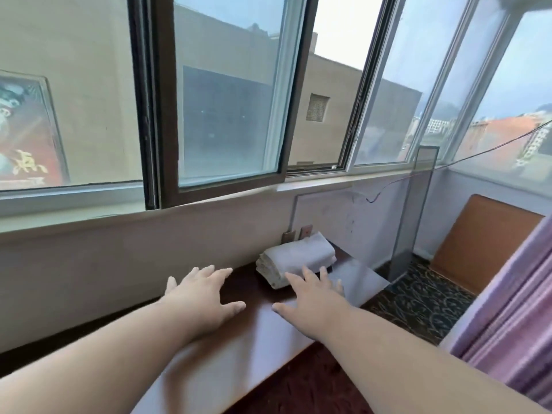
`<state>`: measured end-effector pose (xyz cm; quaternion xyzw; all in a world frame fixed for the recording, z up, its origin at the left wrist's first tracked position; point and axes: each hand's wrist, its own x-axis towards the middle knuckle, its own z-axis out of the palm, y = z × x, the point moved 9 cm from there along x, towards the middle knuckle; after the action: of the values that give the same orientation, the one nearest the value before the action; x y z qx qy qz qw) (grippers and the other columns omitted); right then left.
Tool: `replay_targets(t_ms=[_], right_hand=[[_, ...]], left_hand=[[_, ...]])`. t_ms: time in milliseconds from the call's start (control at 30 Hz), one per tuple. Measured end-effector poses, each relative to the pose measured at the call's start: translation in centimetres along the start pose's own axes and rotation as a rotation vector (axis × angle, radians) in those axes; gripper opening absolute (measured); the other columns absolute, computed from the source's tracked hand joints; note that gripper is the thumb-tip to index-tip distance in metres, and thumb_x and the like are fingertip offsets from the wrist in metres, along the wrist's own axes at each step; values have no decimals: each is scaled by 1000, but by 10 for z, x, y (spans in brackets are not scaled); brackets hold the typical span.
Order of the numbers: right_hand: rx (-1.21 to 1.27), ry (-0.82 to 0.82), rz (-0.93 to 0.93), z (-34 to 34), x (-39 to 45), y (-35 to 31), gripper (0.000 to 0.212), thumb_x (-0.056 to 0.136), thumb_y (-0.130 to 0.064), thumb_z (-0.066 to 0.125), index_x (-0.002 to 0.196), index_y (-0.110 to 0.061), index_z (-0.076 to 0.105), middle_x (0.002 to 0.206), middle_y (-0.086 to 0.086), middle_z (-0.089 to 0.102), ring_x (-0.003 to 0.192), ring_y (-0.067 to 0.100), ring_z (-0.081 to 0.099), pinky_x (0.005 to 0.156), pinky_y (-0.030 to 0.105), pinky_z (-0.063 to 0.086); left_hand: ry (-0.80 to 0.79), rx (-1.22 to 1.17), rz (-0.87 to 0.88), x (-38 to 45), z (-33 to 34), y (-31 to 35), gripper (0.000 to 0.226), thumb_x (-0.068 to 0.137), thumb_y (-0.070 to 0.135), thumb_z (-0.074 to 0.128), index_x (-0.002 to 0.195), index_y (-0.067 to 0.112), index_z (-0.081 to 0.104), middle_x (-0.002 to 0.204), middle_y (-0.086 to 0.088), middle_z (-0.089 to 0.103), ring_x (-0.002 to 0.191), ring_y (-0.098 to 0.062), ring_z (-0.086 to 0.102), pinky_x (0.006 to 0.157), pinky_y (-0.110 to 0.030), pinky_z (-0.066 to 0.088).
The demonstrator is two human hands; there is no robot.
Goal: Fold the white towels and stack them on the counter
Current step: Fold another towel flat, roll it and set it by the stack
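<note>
Both hands are spread flat, fingers straight, holding nothing: left hand (pixel 206 297) over the glossy dark wooden counter (pixel 239 339), right hand (pixel 313 297) with fingertips at the folded white towels (pixel 298 258), a soft rounded stack lying on the counter's far end below the window (pixel 227 100).

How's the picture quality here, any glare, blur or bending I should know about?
Head view: daylight through the window lights the scene evenly, with a pale glare patch on the dark counter beside the folded white towels; the wide-angle lens bows the window frames and the sill; the left hand and right hand are slightly soft, and the purple curtain at the right edge is smeared.
</note>
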<state>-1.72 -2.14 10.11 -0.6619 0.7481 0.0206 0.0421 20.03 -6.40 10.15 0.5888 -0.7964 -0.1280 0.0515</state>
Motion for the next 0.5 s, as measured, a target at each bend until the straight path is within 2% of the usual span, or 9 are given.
replay_targets(t_ms=[233, 500], right_hand=[[-1, -45, 98, 41, 25, 70, 85, 87, -76, 35, 157, -35, 12, 167, 5, 3, 151, 36, -10, 116, 63, -1], [-92, -1, 39, 46, 113, 130, 82, 92, -72, 35, 158, -34, 6, 167, 5, -3, 150, 33, -17, 116, 62, -9]], left_hand=[[-3, 55, 20, 50, 60, 43, 90, 79, 82, 39, 153, 43, 6, 164, 4, 8, 151, -24, 2, 116, -59, 5], [-14, 90, 49, 172, 94, 72, 92, 77, 82, 39, 153, 43, 4, 164, 4, 7, 151, -24, 2, 115, -61, 6]])
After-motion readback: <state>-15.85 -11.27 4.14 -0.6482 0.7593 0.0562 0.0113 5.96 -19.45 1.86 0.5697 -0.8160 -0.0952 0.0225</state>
